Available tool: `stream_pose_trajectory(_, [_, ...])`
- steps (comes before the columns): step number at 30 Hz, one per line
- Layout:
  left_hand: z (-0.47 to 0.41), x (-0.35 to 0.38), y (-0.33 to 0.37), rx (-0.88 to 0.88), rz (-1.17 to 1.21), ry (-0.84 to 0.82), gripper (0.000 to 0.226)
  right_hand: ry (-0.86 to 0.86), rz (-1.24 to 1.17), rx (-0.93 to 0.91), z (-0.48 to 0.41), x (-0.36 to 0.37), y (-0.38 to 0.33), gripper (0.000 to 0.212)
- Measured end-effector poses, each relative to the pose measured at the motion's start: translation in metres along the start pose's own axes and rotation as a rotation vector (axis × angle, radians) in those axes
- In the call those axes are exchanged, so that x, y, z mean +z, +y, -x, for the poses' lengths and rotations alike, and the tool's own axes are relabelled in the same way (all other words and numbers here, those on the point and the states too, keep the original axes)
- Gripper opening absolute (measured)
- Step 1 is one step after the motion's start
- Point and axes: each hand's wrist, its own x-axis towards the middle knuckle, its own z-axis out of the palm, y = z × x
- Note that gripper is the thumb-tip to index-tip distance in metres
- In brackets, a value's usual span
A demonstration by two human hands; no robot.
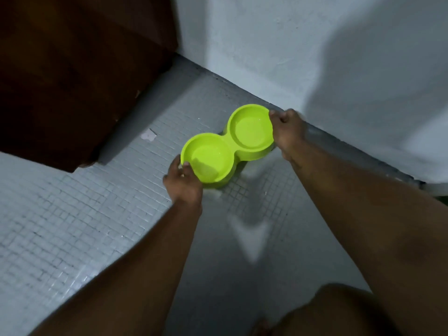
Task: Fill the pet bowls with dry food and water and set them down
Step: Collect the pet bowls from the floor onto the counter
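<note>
A lime-green double pet bowl (232, 147) with two round wells sits low over the small-tiled floor, close to the white wall. Both wells look empty of dry food; a faint sheen inside could be water, I cannot tell. My left hand (183, 180) grips the rim of the near-left well, thumb over the edge. My right hand (287, 129) grips the rim of the far-right well. Whether the bowl touches the floor or hangs just above it is unclear.
A dark brown wooden door or cabinet (72, 76) fills the upper left, its bottom edge over the grey tiled floor (72, 214). A white plastered wall (315, 57) runs behind the bowl. My knee (339, 311) shows at the bottom right.
</note>
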Motion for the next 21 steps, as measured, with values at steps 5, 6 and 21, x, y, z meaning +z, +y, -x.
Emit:
stream_pose_trajectory(5, [0.009,-0.038,0.065,0.085,0.014,-0.113,0.04,-0.125,-0.079,-0.05,0.048,-0.043,-0.041,0.041])
stream_pose_trajectory(6, [0.016,-0.05,0.084,0.084,0.037,-0.134,0.041,-0.129,-0.12,-0.021,0.058,-0.055,-0.049,0.042])
stream_pose_trajectory(21, [0.201,-0.228,0.392,0.14,0.098,-0.287,0.034,0.126,-0.628,0.281,0.265,-0.288,-0.233,0.06])
